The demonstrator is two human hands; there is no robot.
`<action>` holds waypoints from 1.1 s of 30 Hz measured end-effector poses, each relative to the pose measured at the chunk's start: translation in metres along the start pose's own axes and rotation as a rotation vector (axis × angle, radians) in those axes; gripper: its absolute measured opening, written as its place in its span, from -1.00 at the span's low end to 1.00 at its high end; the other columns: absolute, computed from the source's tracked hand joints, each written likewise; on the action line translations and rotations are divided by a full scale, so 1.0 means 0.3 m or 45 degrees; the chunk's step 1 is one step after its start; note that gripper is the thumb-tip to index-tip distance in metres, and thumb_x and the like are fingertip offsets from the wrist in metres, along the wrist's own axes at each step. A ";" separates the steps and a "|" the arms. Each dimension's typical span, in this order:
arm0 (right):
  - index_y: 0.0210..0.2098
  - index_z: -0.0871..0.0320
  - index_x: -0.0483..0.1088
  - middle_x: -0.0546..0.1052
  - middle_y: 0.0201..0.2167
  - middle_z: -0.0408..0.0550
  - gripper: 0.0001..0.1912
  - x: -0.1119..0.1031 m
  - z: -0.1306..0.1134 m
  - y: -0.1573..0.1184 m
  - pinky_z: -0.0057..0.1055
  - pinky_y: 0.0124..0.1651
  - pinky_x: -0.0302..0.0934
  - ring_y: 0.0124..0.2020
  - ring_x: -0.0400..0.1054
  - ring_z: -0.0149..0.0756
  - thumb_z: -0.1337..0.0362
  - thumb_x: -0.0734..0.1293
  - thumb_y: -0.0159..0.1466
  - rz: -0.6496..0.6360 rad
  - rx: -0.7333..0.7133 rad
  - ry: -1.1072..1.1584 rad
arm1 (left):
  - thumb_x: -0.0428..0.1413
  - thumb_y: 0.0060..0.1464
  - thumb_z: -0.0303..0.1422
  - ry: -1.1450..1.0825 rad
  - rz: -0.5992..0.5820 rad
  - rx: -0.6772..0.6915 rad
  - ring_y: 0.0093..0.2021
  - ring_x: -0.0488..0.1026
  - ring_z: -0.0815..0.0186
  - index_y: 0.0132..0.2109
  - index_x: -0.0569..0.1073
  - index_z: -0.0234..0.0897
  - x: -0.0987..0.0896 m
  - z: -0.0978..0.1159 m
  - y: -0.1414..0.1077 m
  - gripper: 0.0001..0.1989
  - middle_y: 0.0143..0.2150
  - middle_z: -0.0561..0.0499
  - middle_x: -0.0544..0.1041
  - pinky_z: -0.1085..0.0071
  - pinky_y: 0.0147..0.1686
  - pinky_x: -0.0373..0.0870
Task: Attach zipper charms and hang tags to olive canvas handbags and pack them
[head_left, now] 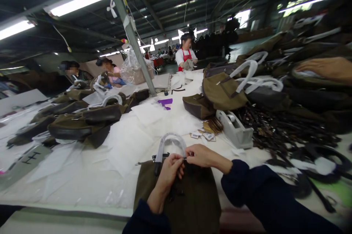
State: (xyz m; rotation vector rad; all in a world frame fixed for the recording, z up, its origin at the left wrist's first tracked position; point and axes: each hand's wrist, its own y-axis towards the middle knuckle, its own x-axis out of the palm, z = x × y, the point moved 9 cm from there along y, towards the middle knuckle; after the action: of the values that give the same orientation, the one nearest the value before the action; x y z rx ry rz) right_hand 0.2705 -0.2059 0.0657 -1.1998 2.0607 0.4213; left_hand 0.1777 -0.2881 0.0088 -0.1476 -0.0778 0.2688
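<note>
Olive bag (192,204) lies left of the tape dispenser (234,129), with left hand (169,172) and right hand (202,155) tightly pinching its pale handle (170,136) near a black strap (162,156).

The left hand (170,172) stands upright at the near centre with its fingers curled closed, while the right hand (199,155) angles in from the right just beside it, fingertips pinched.

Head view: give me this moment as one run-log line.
left hand: grips handle at one end | right hand: pinches handle's other end | bag: olive, flat on table | nearby: tape dispenser
</note>
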 end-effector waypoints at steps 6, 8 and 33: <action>-0.54 0.17 0.35 0.33 -0.60 -0.22 -0.93 0.001 -0.008 -0.001 -0.49 -0.45 -0.09 -0.51 0.16 -0.44 0.32 0.28 0.04 -0.016 -0.018 -0.087 | 0.19 0.06 -0.15 -0.016 -0.001 -0.011 -0.63 0.31 0.50 -0.16 0.38 -0.38 0.000 0.001 -0.004 -0.63 -0.48 0.08 0.46 0.61 -0.68 0.21; -0.55 0.17 0.33 0.33 -0.60 -0.22 -0.92 0.002 -0.011 -0.002 -0.49 -0.44 -0.09 -0.50 0.16 -0.43 0.32 0.27 0.05 -0.002 -0.023 -0.102 | 0.19 0.06 -0.14 -0.019 0.004 -0.011 -0.62 0.31 0.50 -0.16 0.39 -0.38 0.000 0.003 -0.005 -0.62 -0.48 0.08 0.46 0.61 -0.67 0.21; -0.54 0.19 0.32 0.36 -0.54 -0.17 -0.90 0.004 -0.012 -0.024 -0.48 -0.38 -0.07 -0.46 0.17 -0.41 0.33 0.28 0.09 0.129 -0.033 -0.173 | 0.21 0.01 -0.12 0.014 0.058 0.040 -0.64 0.33 0.48 -0.17 0.42 -0.40 0.006 0.016 -0.013 -0.60 -0.51 0.10 0.44 0.57 -0.70 0.25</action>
State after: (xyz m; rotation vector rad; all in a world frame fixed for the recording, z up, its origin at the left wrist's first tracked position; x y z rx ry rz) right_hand 0.2749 -0.2125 0.0679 -1.0547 2.0095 0.5633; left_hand 0.1801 -0.2906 0.0143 -0.1193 -0.0595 0.3148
